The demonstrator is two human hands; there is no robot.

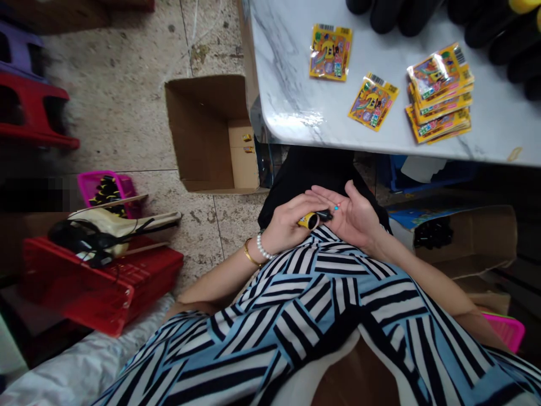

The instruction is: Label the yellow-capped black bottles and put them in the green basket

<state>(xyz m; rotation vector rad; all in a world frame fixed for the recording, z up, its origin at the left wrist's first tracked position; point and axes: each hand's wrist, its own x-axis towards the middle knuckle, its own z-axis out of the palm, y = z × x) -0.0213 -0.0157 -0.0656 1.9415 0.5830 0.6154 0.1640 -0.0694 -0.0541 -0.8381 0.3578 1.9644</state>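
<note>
Low over the lap, my left hand (pixel 287 225), with a pearl bracelet and a gold bangle at the wrist, has its fingers round a small yellow tube (pixel 309 220) with a dark open end. A small black piece (pixel 324 215) lies between this tube and the other palm. My right hand (pixel 357 217) is palm up with its fingers spread. Tiny blue and red bits (pixel 336 208) rest on it near the base of the fingers. Both hands are close together, below the edge of the marble-patterned table (pixel 291 107).
Two yellow packets (pixel 330 52) and a stack of more (pixel 439 93) lie on the table, with black cylinders (pixel 386 14) behind. A cardboard box (pixel 207 135) stands on the floor at left. Beyond it are a pink basket (pixel 133 192) and a red crate (pixel 122 287). Another box (pixel 486 239) is at right.
</note>
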